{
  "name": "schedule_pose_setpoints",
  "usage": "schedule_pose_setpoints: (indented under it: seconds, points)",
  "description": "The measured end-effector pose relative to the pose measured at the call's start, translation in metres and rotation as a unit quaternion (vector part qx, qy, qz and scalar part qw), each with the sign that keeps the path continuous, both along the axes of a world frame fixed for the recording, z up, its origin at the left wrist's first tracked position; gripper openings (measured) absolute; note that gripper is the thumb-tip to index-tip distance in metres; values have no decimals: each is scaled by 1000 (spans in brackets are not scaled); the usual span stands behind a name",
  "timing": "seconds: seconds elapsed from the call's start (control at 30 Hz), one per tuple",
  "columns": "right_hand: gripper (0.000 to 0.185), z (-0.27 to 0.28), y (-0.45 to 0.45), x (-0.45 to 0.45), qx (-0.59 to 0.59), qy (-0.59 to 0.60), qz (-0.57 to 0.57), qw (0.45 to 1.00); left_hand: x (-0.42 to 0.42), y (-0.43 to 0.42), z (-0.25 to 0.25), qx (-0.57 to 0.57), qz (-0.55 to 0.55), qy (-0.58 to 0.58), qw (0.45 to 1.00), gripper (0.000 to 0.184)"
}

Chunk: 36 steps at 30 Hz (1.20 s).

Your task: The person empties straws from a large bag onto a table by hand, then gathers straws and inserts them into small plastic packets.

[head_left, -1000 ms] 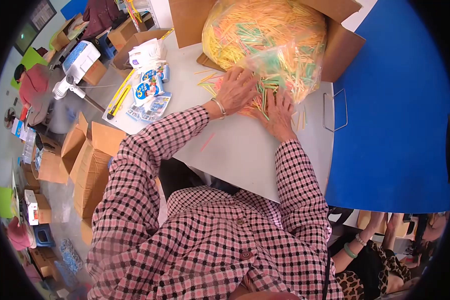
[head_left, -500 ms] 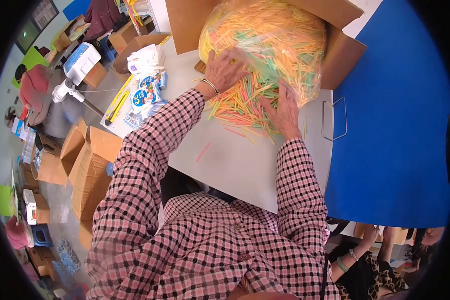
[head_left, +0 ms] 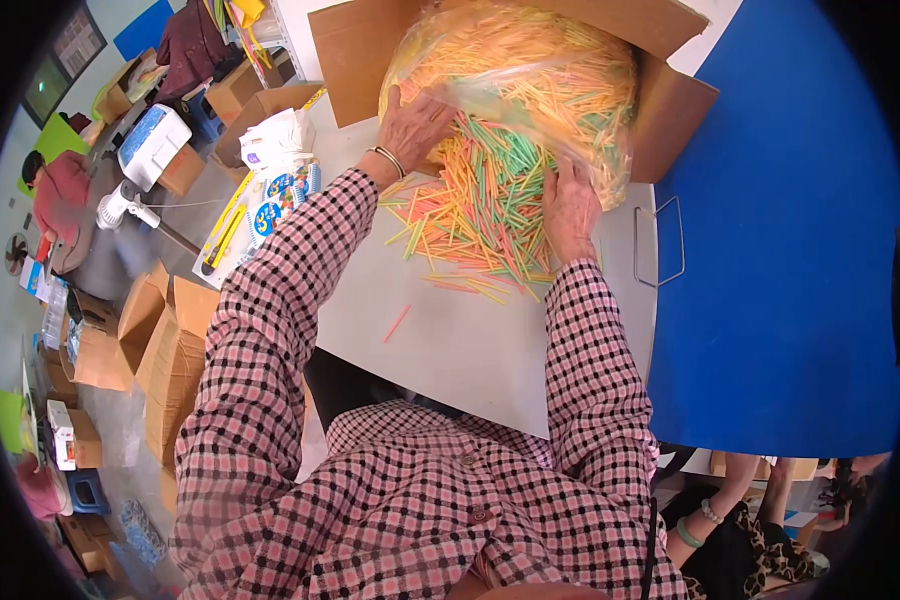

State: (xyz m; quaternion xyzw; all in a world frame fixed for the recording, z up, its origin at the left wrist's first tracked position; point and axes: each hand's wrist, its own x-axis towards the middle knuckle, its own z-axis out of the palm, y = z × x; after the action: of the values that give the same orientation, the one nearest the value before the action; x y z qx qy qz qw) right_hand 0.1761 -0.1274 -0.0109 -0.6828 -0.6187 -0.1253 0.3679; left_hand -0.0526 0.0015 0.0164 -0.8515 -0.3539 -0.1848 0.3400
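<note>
A clear plastic bag (head_left: 530, 60) full of thin straw-like sticks in pink, yellow, orange and green lies in an open cardboard box (head_left: 670, 120). From its mouth a loose pile of the coloured sticks (head_left: 490, 200) spreads over the grey tabletop. My left hand (head_left: 410, 130), with bracelets at the wrist, is closed on the left edge of the bag's mouth. On the right, my right hand (head_left: 572, 205) grips the bag's lower edge beside the pile, its fingertips partly hidden. One pink stick (head_left: 398, 323) lies apart nearer to me.
Blue-and-white packets (head_left: 270, 210) and a yellow box cutter (head_left: 225, 235) lie at the table's left. A blue board (head_left: 780, 250) with a wire handle (head_left: 660, 240) adjoins the right side. Open cartons (head_left: 175, 350) stand at left. Other people are at left and lower right.
More of the pile shows between my hands, and it spreads farther left. The bag's mouth edge sits higher. My left hand has moved left and my right hand slightly down.
</note>
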Motion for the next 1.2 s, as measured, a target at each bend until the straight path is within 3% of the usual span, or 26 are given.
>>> schedule_pose_setpoints:
  seconds: [0.07,0.2,0.33,0.47,0.73,1.0,1.2]
  points:
    - [35,0,3,2,12,3,-3,1000,-4,4,-1,76,7,41,996,43]
    - [41,0,9,11,76,-65,-3,995,-6,5,9,-29,61,106,992,52]
    - [53,3,14,20,75,-94,6,993,-19,18,22,36,35,160,986,58]
    - [62,5,15,20,58,-125,-8,990,-37,26,42,26,57,235,970,61]
    - [68,-13,9,14,10,-172,-48,984,-52,40,0,-14,26,160,987,59]
    - [54,5,-11,19,-106,-146,26,983,-49,-1,-12,-94,-77,30,992,48]
    - [25,28,-27,26,-120,-130,76,981,-71,-65,2,-161,-165,-19,973,34]
